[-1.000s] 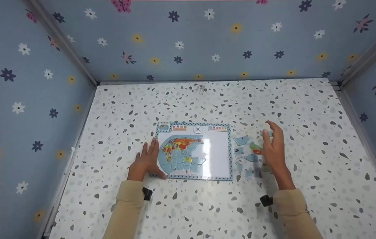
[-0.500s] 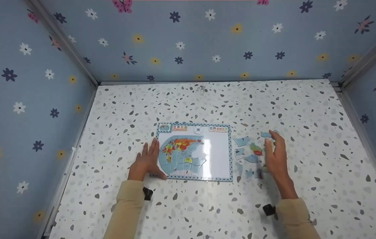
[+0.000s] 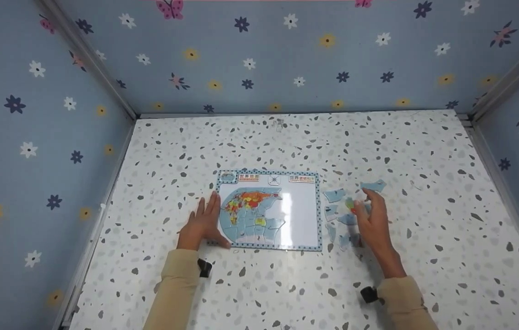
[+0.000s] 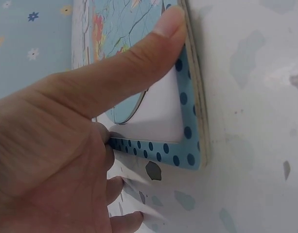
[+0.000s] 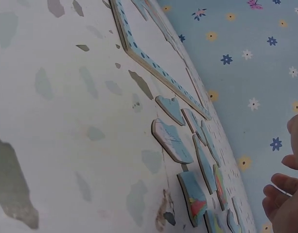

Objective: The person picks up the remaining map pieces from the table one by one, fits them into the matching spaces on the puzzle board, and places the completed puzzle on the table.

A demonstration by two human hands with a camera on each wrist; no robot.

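A world map jigsaw board point(image 3: 303, 220) with a dotted blue border lies on the table, its left part filled with fitted pieces point(image 3: 252, 199). My left hand point(image 3: 202, 224) rests at the board's left edge, fingers straight along it. In the left wrist view the thumb point(image 4: 153, 51) presses on the border. Over the loose pieces right of the board hovers my right hand point(image 3: 374, 224), thumb and index finger apart. A green and red piece point(image 3: 350, 205) is partly hidden by the thumb. The right wrist view shows the hand point(image 5: 287, 194) raised, fingers loosely bent, no piece visible in it.
Several loose pieces lie beside the board, among them a blue one point(image 3: 334, 195) near its right edge and another blue one point(image 3: 374, 185) beyond my right fingertips. Flower-patterned panels point(image 3: 259, 55) stand around the speckled table point(image 3: 259, 142).
My right hand has moved toward me and then slightly left, uncovering the blue piece at the upper right and covering part of the green and red one. The left hand stays put.
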